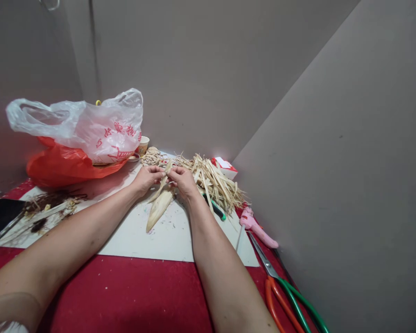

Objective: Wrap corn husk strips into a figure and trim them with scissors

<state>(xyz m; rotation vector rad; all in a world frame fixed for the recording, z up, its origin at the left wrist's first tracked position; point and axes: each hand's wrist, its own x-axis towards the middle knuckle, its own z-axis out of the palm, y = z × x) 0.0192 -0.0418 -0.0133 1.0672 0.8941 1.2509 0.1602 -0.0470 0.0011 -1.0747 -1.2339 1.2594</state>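
Over the white board, my left hand and my right hand meet with fingers pinched close together. Between them is a dried corn husk, pale and narrow, gripped at its upper end. A broader husk piece with a pointed tip slants down towards me just below the fingers; whether it is joined to the held one I cannot tell. Right of my right hand lies a heap of dry husk strips. A coil of twisted straw-coloured cord sits behind my left hand.
White and red plastic bags stand back left, beside a paper cup. Dark fibres and a black object lie left. On the right are a green-and-black tool, a pink glue gun and scissors. Grey walls enclose the table.
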